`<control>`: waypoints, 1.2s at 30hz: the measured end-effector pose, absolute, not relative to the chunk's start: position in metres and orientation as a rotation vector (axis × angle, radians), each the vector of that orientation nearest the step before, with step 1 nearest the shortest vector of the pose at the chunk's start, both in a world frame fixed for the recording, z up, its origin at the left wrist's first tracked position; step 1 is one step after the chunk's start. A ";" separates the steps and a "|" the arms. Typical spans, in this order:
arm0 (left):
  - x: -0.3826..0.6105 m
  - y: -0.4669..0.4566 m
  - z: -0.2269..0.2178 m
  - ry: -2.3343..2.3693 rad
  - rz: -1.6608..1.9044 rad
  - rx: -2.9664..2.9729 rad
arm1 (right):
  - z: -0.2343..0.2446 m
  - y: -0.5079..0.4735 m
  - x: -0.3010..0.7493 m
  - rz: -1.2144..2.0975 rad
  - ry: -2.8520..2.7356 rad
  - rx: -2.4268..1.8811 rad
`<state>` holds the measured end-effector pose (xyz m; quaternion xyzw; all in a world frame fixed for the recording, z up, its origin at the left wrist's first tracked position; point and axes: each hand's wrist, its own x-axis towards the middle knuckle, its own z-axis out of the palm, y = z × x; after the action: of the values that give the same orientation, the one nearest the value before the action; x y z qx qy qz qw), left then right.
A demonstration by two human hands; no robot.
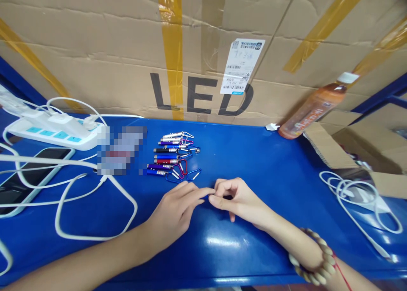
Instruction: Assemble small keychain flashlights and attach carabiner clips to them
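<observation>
My right hand (237, 198) is closed in a pinch above the blue table (251, 155). Whatever its fingertips hold, if anything, cannot be made out. My left hand (176, 206) has its fingers stretched out, and its index fingertip meets the pinched fingers of my right hand. Just beyond my left hand, several slim keychain flashlights (167, 150) in silver, blue, black, red and purple lie side by side in a column. Small carabiner clips (182, 167) are at their right ends. One blue carabiner (193, 174) lies at the near right of the row.
A large cardboard box (117, 66) forms the back wall. On the left are a white power strip (57, 132), a phone (28, 180) and looping white cables (135, 210). A drink bottle (313, 108) leans at the right, near an open carton (330, 149) and a coiled cable (359, 197).
</observation>
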<state>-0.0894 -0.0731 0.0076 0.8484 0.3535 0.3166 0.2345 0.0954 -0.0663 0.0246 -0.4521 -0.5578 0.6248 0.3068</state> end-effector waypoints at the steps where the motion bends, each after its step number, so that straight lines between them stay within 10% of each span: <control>1: -0.089 -0.073 0.008 1.000 0.864 2.279 | 0.025 -0.066 0.096 1.523 -1.543 -1.201; 6: -0.087 -0.072 0.010 1.079 0.860 2.096 | 0.027 -0.063 0.099 0.787 -1.766 -1.101; 16: -0.088 -0.073 0.016 1.036 0.802 2.071 | 0.033 -0.061 0.099 0.649 -1.884 -0.984; 36: -0.095 -0.068 0.000 0.872 1.176 2.428 | 0.032 -0.067 0.081 1.332 -1.541 -1.270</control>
<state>-0.0946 -0.0683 0.0000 0.8463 0.3039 0.4099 0.1528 0.0809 -0.0669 0.0325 -0.4933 -0.5984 0.5171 0.3622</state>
